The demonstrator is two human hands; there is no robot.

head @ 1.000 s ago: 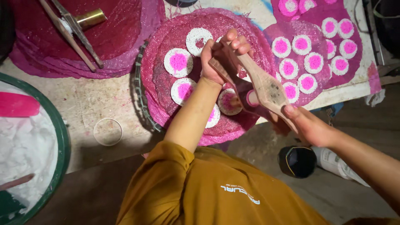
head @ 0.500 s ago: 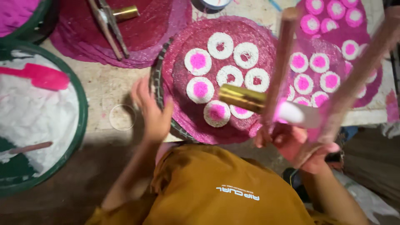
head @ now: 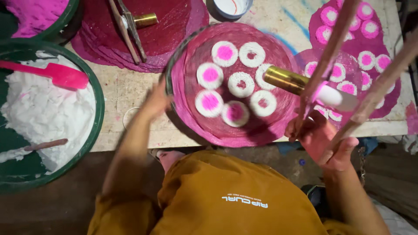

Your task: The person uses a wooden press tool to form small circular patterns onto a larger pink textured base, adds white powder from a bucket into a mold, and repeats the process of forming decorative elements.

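My right hand grips the two long wooden handles of a press tool with a brass cylinder and a white tip. The tool is held up over the right side of a round tray. A pink woven mat on the tray carries several white coiled discs, most with pink centres. My left hand, blurred by motion, has its fingers on the tray's left rim.
A green basin at the left holds white dough and a pink spatula. A second press tool lies on dark red mats behind. More pink mats with discs lie at the right. A white cup stands at the back.
My left hand left the discs and went to the tray's left rim. My right hand lifted the press tool up toward the camera and now holds it alone.
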